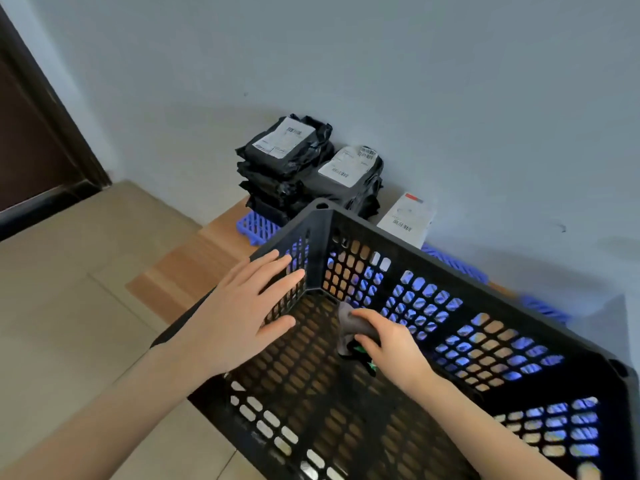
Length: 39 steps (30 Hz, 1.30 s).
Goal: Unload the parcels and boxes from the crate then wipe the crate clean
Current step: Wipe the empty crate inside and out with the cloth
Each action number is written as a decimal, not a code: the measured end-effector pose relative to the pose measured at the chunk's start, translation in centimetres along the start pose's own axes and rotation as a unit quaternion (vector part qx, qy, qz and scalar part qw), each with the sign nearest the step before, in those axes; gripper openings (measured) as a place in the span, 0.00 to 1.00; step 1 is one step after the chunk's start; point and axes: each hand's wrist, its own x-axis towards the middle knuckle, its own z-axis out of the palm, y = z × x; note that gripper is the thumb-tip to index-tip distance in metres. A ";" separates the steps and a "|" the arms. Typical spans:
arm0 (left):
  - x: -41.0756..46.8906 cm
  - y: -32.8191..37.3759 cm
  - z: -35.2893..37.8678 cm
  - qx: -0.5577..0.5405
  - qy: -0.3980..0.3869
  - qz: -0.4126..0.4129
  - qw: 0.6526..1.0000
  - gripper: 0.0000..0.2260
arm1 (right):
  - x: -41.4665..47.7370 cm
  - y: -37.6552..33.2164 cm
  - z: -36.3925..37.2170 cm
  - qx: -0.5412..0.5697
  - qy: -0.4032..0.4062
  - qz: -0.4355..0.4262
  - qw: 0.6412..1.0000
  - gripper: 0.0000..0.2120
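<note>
The right hand grips a grey cloth on the floor of the crate, the far left corner just ahead of it. The left hand lies spread flat against the crate's left side. The crate holds nothing else; the parcels and a white box sit beyond it.

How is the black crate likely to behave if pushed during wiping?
The crate probably feels light for its size: walls and floor are mostly holes, and only the cloth is inside. It looks like stiff moulded plastic. It may slide when pushed, perhaps why the left hand braces its wall.
</note>
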 end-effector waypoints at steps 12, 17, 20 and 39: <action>6.3 -3.8 0.0 0.067 -0.050 0.049 0.995 0.28 | 8.3 0.4 5.9 -0.183 0.009 -0.033 0.983 0.22; 7.3 -5.2 0.6 0.079 -0.077 0.076 0.991 0.29 | 11.5 1.0 9.2 -0.136 -0.044 -0.001 0.990 0.26; 7.3 -5.4 1.1 0.076 -0.075 0.095 0.990 0.30 | 12.1 2.5 10.2 -0.112 -0.144 -0.005 0.983 0.31; 7.5 -5.5 1.6 0.048 -0.048 0.090 0.994 0.27 | 13.0 4.3 14.7 -0.152 0.035 -0.009 0.988 0.25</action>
